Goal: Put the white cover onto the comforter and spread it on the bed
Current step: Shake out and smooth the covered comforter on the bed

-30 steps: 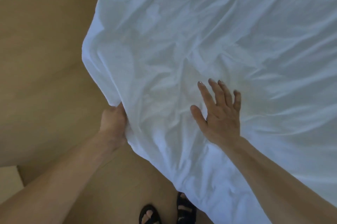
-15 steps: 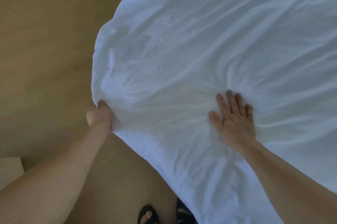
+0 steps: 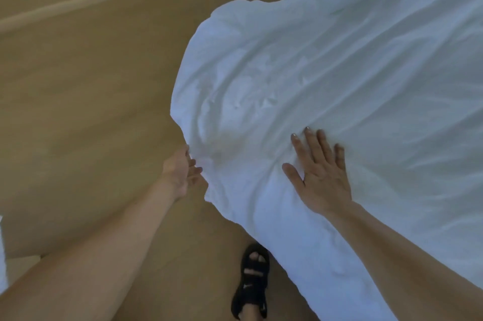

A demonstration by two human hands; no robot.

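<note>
We see the white cover (image 3: pixel 326 80) as matt, creased cloth, the floor (image 3: pixel 86 101) as smooth pale wood, the sandal (image 3: pixel 252 281) as dull black straps.

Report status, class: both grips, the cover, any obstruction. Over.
Left grip open at edge of white cover. Right grip flat, pressing it. Cover wrinkled. No obstruction seen.

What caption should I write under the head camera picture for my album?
The right hand presses flat on the white covered comforter, the left hand at its edge.
</note>
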